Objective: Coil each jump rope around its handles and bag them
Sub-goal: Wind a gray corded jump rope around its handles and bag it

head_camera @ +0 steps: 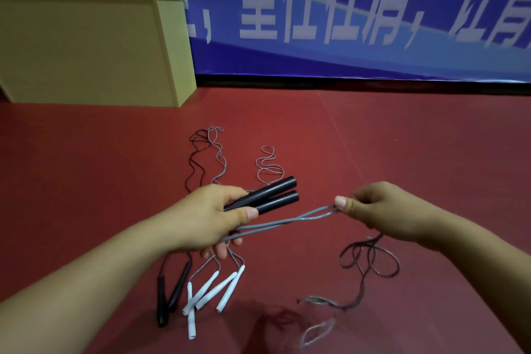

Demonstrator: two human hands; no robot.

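Jump rope held over red floor, both hands engaged.

Left hand (214,217) grips two black handles (267,197) side by side, fingers curled round them; right hand (382,211) pinches the doubled grey cord (283,223) running taut from those handles. On the red floor (402,138), nearer the person than the black handles: white-handled ropes (211,290), a slim black-handled rope (169,293), loose dark cord loops (370,259). A yellow box (92,49) stands well beyond.

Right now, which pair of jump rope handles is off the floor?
The thick black handles, gripped side by side in the left hand. The slim black handles and the white handles all lie on the red floor.
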